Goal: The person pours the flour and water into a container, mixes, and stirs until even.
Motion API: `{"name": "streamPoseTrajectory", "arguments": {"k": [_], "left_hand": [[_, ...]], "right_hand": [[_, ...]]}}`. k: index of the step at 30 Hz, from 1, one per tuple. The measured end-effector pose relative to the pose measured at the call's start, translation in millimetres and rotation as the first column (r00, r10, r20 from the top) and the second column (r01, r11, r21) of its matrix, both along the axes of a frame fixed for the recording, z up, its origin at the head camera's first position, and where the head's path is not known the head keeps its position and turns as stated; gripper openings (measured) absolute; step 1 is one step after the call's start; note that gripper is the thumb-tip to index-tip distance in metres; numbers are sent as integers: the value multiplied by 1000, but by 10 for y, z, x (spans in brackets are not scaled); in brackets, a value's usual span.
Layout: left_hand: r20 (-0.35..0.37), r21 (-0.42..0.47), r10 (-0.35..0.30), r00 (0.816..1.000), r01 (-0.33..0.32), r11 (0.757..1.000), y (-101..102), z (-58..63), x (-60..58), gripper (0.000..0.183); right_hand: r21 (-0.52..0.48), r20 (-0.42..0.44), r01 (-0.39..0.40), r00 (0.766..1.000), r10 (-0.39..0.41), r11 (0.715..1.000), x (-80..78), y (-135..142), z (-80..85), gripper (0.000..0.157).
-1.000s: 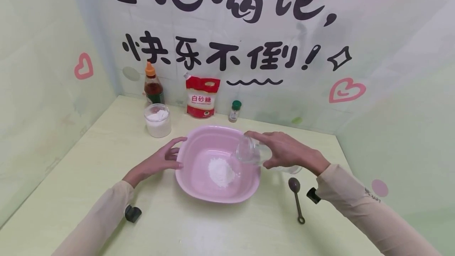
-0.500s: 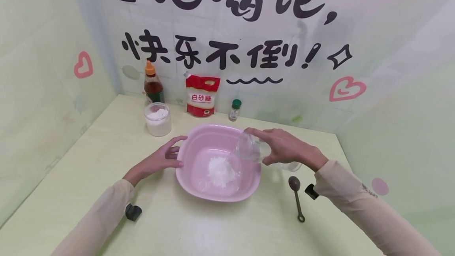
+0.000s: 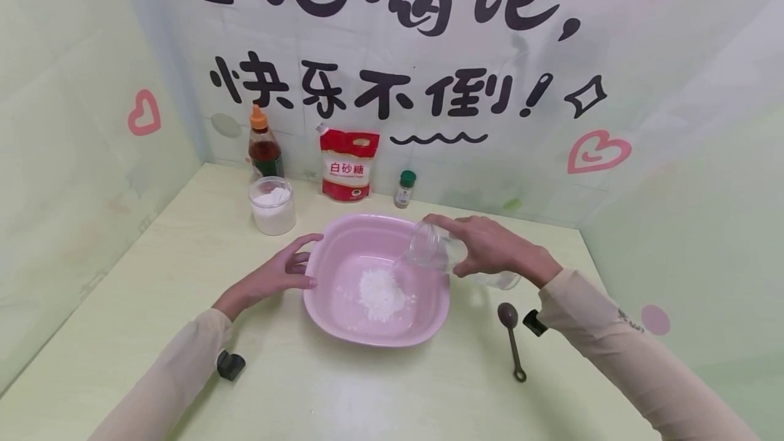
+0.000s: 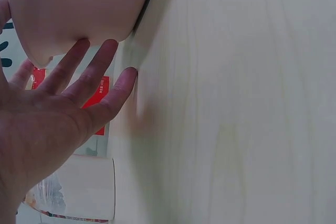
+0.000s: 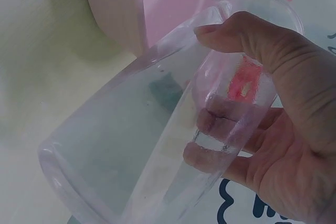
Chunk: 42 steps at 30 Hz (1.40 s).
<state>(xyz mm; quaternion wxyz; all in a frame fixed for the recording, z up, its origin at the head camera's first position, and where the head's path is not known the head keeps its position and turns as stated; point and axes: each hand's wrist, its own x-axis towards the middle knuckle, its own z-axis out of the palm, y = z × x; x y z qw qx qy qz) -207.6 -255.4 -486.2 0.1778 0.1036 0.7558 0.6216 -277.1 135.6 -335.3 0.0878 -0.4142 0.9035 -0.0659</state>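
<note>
In the head view a pink basin (image 3: 367,240) stands mid-table with a heap of white powder (image 3: 381,293) at its bottom. My left hand (image 3: 272,278) is at its left rim; in the left wrist view, outstretched fingertips touch the wall of the basin (image 4: 79,9). My right hand (image 3: 490,243) grips a clear carafe (image 3: 425,247), tilted with its mouth over the basin's right side. A thin stream of clear liquid seems to run from the mouth towards the powder. In the right wrist view, thumb and fingers wrap round the neck of the carafe (image 5: 126,145).
A jar of white powder (image 3: 272,213) stands left of the basin, before a sauce bottle (image 3: 266,152). Behind the basin are a red sugar pouch (image 3: 348,172) and a green-capped shaker (image 3: 405,190). A dark spoon (image 3: 511,339) lies right. Printed walls enclose the table.
The right hand and carafe have risen slightly and shifted a little. The powder heap's outline has altered a little. The left hand stays at the rim.
</note>
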Motion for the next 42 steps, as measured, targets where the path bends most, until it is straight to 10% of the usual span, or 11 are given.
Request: {"name": "streamPoseTrajectory", "arguments": {"k": [42], "left_hand": [[6, 12, -1, 1000, 1, 1000, 14, 12, 14, 85]], "right_hand": [[9, 18, -8, 1000, 8, 1000, 70, -88, -9, 97]]}}
